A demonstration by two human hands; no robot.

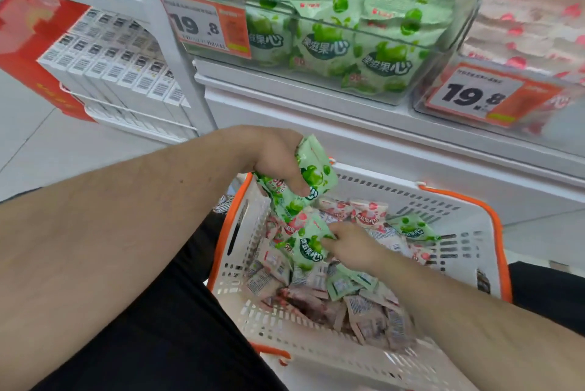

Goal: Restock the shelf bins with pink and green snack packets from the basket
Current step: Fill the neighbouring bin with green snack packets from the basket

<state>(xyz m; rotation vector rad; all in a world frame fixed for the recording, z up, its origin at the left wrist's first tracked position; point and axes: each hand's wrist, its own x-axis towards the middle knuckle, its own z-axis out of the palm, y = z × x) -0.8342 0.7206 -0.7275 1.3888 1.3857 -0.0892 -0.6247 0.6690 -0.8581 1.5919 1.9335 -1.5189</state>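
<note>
A white basket (pixel 468 251) with orange rim and handles sits low in front of the shelf, holding several pink and green snack packets. My left hand (pixel 269 159) grips a bunch of green packets (pixel 311 175) above the basket's far left corner. Inside the basket, my right hand (pixel 351 245) pinches another green packet (pixel 308 248) lying on the pile. Pink packets (pixel 368 211) lie behind it. On the shelf above stands a clear bin of green packets (pixel 332 29). To its right is a clear bin of pink packets (pixel 531 20).
Orange price tags reading 19.8 hang on the green bin (pixel 205 23) and the pink bin (pixel 487 96). A white shelf ledge (pixel 316 105) runs under the bins. At the left, white boxes (pixel 120 70) with barcodes and a red carton (pixel 28 29) fill a neighbouring rack.
</note>
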